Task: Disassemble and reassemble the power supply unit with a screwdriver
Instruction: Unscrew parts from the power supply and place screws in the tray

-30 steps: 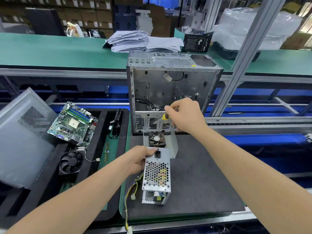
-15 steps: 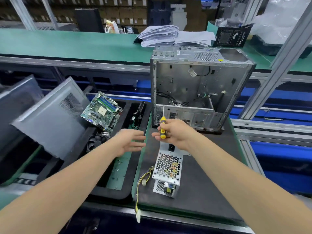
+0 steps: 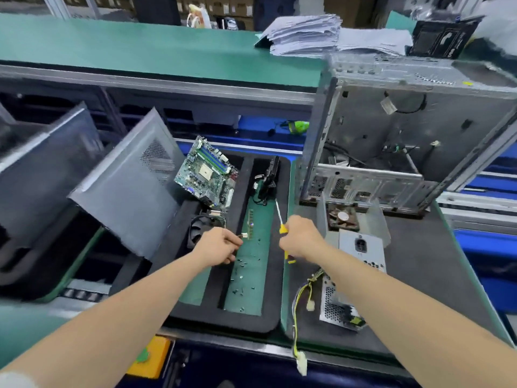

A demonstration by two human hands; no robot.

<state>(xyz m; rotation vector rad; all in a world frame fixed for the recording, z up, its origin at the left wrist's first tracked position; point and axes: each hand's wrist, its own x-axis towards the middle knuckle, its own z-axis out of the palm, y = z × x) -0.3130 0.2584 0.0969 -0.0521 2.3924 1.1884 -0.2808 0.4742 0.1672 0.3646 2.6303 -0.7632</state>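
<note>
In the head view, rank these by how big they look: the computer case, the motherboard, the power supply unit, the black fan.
1. Computer case, clearly largest.
2. Motherboard and power supply unit look alike; the unit is nearer and partly hidden by the right arm, so unranked.
3. Black fan, smallest.

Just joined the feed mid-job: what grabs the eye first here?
The right hand grips a yellow-handled screwdriver, shaft up, at centre. Beside it the left hand reaches over loose screws in the black foam tray. Right of them lies the perforated power supply unit, before the open computer case.
</note>
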